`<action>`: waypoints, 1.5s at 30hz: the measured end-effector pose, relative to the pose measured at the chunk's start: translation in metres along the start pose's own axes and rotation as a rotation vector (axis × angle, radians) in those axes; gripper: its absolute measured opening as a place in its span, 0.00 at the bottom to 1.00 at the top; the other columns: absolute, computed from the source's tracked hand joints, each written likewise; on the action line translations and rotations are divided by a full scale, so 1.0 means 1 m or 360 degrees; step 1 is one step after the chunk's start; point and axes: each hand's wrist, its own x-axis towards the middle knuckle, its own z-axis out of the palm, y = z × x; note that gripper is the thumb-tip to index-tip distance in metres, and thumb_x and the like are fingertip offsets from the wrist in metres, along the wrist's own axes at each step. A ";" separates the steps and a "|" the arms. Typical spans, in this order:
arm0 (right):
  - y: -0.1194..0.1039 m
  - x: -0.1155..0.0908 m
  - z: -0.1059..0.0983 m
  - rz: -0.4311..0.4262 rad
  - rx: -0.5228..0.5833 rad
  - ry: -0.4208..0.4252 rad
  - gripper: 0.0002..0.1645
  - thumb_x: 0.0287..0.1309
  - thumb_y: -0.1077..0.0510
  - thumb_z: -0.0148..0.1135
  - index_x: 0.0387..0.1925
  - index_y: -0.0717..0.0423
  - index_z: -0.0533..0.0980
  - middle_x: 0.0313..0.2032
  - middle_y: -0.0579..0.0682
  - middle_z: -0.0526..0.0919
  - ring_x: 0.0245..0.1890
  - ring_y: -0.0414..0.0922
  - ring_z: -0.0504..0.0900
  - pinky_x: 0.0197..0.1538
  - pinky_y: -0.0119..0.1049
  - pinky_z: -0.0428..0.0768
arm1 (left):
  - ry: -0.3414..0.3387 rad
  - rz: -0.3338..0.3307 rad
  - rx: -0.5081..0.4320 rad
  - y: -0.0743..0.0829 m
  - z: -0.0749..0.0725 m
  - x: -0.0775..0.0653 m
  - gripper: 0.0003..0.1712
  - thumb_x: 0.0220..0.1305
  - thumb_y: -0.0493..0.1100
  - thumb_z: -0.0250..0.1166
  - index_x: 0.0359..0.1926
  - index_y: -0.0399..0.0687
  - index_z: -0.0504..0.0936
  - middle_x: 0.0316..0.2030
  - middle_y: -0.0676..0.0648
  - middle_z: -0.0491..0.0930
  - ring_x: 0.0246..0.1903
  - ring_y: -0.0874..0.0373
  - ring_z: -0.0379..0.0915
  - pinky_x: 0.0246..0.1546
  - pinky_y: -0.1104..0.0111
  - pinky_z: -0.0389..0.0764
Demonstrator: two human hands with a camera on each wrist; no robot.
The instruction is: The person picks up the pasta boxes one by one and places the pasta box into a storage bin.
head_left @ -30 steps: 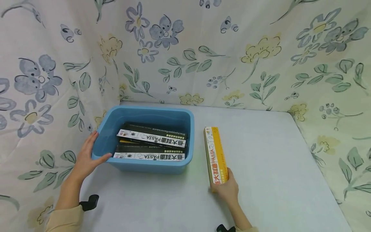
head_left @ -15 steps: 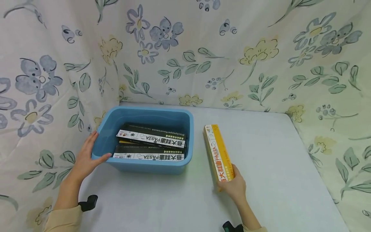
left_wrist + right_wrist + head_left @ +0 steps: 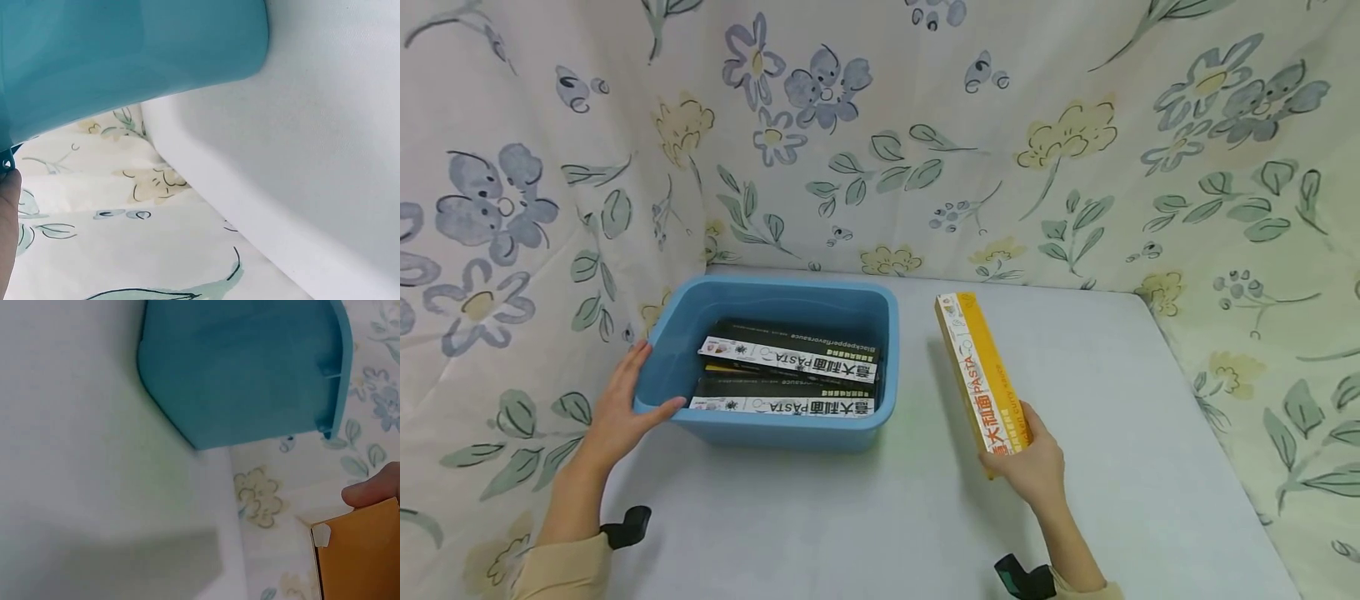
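My right hand point(image 3: 1032, 461) grips the near end of a yellow and white pasta box point(image 3: 983, 372), with its thumb on the near left side. The box slants, its far end to the left, and it hangs above the table, casting a shadow apart from itself. In the right wrist view the thumb point(image 3: 375, 487) lies along the box's orange end point(image 3: 359, 550). My left hand point(image 3: 617, 408) rests at the left front corner of a blue plastic bin point(image 3: 782, 435), thumb and fingers spread along its rim. Inside the bin lie black pasta boxes point(image 3: 790, 358), with a yellow edge showing beneath.
A white table point(image 3: 820, 517) bears the bin on its left part. Flower-printed cloth point(image 3: 880, 125) hangs behind the table and along both sides. A black strap piece point(image 3: 627, 527) sits at the left wrist, another black mount point(image 3: 1024, 577) at the right.
My right hand has lifted the yellow pasta box and shifted it right and away from me, its far end tilting left. The left hand and the bin have stayed in place.
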 end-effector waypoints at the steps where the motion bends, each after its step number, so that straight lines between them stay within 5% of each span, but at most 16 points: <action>1: -0.003 0.000 -0.002 -0.0013 0.0003 0.0005 0.57 0.40 0.60 0.74 0.71 0.66 0.56 0.59 0.66 0.71 0.45 0.57 0.73 0.38 0.35 0.76 | 0.0001 0.0003 -0.0002 0.000 0.000 0.000 0.54 0.59 0.54 0.66 0.76 0.41 0.45 0.74 0.32 0.41 0.69 0.26 0.39 0.57 0.25 0.47; 25: -0.052 0.001 -0.028 -0.0301 0.0120 -0.0127 0.59 0.38 0.62 0.78 0.71 0.64 0.57 0.59 0.63 0.72 0.47 0.54 0.71 0.43 0.37 0.77 | -0.0008 0.0005 -0.0027 -0.001 0.000 -0.001 0.54 0.58 0.51 0.66 0.76 0.41 0.45 0.74 0.32 0.40 0.69 0.25 0.39 0.56 0.25 0.47; 37: -0.071 0.004 -0.024 -0.0380 0.0273 -0.0281 0.60 0.35 0.64 0.78 0.71 0.63 0.58 0.61 0.60 0.69 0.47 0.52 0.70 0.43 0.34 0.78 | -0.0001 0.0013 -0.0032 -0.001 -0.001 -0.001 0.54 0.59 0.53 0.66 0.76 0.41 0.45 0.74 0.32 0.41 0.69 0.26 0.38 0.57 0.25 0.47; 45: -0.072 0.019 -0.017 -0.0608 0.0384 -0.0471 0.57 0.33 0.65 0.77 0.69 0.63 0.61 0.58 0.61 0.72 0.46 0.53 0.71 0.42 0.33 0.79 | -0.0003 0.0009 -0.0038 0.000 -0.001 -0.001 0.54 0.59 0.52 0.66 0.76 0.41 0.45 0.75 0.33 0.40 0.69 0.26 0.38 0.57 0.25 0.46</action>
